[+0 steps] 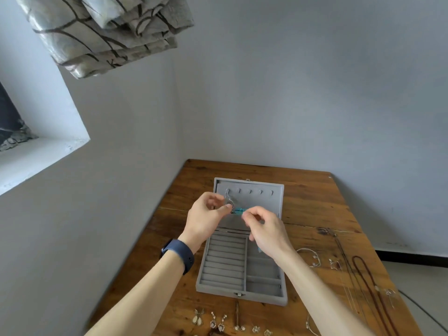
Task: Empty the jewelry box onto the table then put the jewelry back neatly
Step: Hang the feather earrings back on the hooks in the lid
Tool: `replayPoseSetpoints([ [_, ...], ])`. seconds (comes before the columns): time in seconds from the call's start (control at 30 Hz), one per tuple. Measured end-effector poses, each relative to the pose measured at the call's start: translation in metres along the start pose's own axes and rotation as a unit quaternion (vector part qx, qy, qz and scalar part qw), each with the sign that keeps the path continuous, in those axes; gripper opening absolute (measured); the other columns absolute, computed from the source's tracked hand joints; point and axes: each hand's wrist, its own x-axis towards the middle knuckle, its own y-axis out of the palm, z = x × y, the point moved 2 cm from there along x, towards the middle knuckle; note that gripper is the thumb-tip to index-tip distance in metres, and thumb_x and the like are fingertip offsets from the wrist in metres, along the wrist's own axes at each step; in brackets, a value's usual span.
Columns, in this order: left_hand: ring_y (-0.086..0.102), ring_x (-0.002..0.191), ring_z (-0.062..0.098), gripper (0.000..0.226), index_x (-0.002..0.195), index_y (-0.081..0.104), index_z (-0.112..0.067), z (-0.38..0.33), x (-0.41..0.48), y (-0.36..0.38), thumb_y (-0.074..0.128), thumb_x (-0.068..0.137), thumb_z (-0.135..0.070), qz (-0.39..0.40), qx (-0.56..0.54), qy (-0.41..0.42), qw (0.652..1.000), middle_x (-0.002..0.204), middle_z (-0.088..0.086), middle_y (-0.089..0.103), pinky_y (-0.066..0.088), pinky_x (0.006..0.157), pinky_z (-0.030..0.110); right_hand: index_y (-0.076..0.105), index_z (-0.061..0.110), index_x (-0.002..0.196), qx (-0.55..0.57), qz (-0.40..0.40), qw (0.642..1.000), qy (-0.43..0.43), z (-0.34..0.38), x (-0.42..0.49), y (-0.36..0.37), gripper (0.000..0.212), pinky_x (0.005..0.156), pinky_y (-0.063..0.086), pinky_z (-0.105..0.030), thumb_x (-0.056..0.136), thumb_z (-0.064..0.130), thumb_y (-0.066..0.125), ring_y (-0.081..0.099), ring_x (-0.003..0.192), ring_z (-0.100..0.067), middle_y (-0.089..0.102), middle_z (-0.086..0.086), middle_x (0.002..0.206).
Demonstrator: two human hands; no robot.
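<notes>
Hands meet above the open box point(242, 296), which sits in the middle of the worktop point(315, 209) with its lid point(266, 202) laid back toward the wall. Your left hand point(206, 217), with a dark watch point(180, 254) on its wrist, and your right hand point(265, 230) both hold a necklace point(239, 210) just in front of the lid. Your left fingers point(225, 207) are pinched together on the silver end and your right fingers point(247, 214) are pinched on its teal pendant. The thin chain point(228, 197) runs up toward the leftmost of the hooks point(250, 191) in the lid; whether it catches there cannot be told. Below your wrists the ring rolls point(224, 260) fill the left half of the tray. Earrings point(218, 322) lie in a row along the near edge of the worktop, and long cords point(363, 275) lie to the right of the box.
</notes>
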Motion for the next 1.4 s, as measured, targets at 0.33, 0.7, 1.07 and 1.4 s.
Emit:
replayPoseSetpoints([
  [0.33, 0.040, 0.137, 0.027, 0.093, 0.156, 0.017, -0.028, 0.028, 0.093, 0.000, 0.072, 0.083, -0.014, 0.066, 0.015, -0.083, 0.994, 0.152, 0.012, 0.041, 0.037, 0.103, 0.034, 0.069, 0.030, 0.097, -0.033, -0.023, 0.999, 0.036, -0.005, 0.082, 0.036, 0.022, 0.076, 0.053, -0.030, 0.097, 0.044, 0.053, 0.067, 0.088, -0.014, 0.070, 0.012, 0.091],
  [0.7, 0.062, 0.112, 0.013, 0.049, 0.127, 0.058, -0.024, 0.040, 0.079, -0.009, 0.079, 0.084, -0.019, 0.040, 0.044, 0.025, 0.998, 0.120, -0.007, 0.066, 0.052, 0.094, 0.030, 0.073, 0.024, 0.093, -0.016, -0.078, 0.989, 0.122, 0.002, 0.088, 0.058, 0.028, 0.077, 0.057, -0.035, 0.096, 0.044, 0.054, 0.068, 0.083, -0.018, 0.073, 0.003, 0.087],
  [1.07, 0.060, 0.089, -0.002, 0.033, 0.111, 0.059, -0.029, 0.033, 0.063, -0.015, 0.079, 0.085, -0.021, -0.007, 0.071, 0.057, 0.996, 0.098, -0.020, 0.061, 0.045, 0.067, 0.007, 0.070, 0.024, 0.102, -0.041, -0.087, 0.980, 0.174, 0.011, 0.071, 0.069, 0.028, 0.056, 0.047, -0.023, 0.098, 0.047, 0.054, 0.068, 0.072, -0.010, 0.072, 0.004, 0.081],
  [1.4, 0.061, 0.098, 0.007, 0.042, 0.117, 0.055, -0.024, 0.043, 0.059, -0.004, 0.077, 0.082, -0.016, -0.018, 0.055, 0.035, 0.998, 0.109, -0.011, 0.064, 0.044, 0.073, 0.010, 0.063, 0.021, 0.105, 0.187, -0.005, 0.966, 0.179, -0.015, 0.050, 0.052, 0.019, 0.058, 0.050, -0.024, 0.097, 0.038, 0.062, 0.067, 0.061, -0.009, 0.075, 0.001, 0.090],
])
